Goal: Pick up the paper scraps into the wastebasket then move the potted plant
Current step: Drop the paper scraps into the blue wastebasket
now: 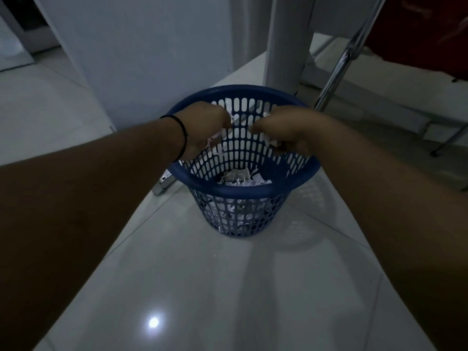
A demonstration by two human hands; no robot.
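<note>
1. My left hand [202,127] and right hand [286,135], fingers curled shut around white paper scraps [272,142], hover together.
2. Round blue slotted plastic wastebasket [243,191] sits directly beneath; both equally near.
3. Potted plant not visible.

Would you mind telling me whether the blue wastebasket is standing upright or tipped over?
Upright. The wastebasket stands on its base on the tiled floor, rim facing up, with paper scraps resting at its bottom.

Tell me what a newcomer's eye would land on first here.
The blue wastebasket at centre, standing on the white tiled floor with paper scraps inside. Then the left hand and right hand above its opening, both clutching more scraps.
</note>
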